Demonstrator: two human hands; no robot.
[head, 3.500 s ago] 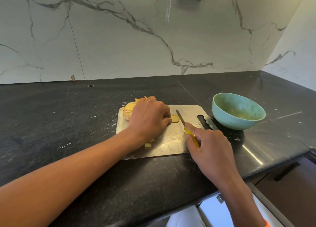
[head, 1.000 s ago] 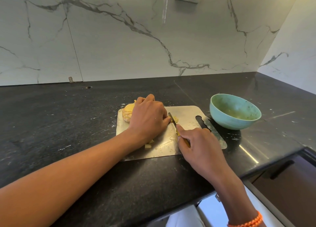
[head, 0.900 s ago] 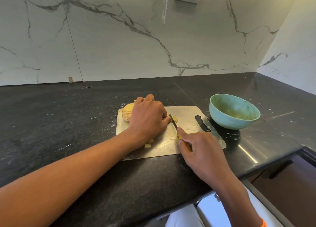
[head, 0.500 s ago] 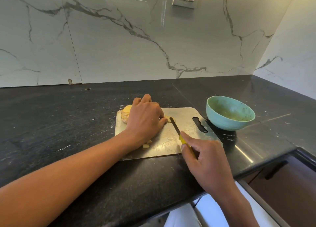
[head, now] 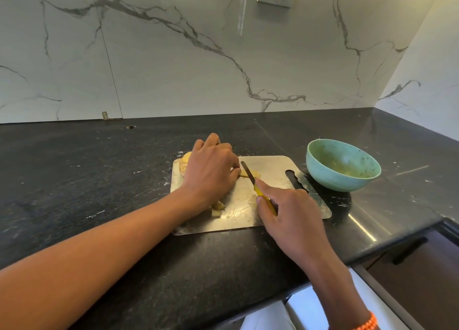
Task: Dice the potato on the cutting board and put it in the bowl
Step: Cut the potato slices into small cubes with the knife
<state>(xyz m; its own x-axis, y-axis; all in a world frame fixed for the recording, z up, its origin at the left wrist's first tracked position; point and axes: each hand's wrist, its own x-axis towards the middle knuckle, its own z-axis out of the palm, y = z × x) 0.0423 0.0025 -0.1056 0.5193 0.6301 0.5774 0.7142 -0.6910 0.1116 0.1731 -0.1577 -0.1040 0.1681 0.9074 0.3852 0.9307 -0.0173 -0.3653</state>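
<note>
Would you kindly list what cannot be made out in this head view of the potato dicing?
- Potato: mostly hidden under the left hand; how much is uncut is unclear.
- Knife: its yellow handle is largely covered by the right hand's grip.
- Bowl: the residue inside is too small to identify.
- Cutting board: its near edge is partly covered by both arms.

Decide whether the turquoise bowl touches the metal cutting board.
Cannot tell. In the head view, the turquoise bowl stands on the black counter right of the metal cutting board, but its side hides the board's edge.
</note>
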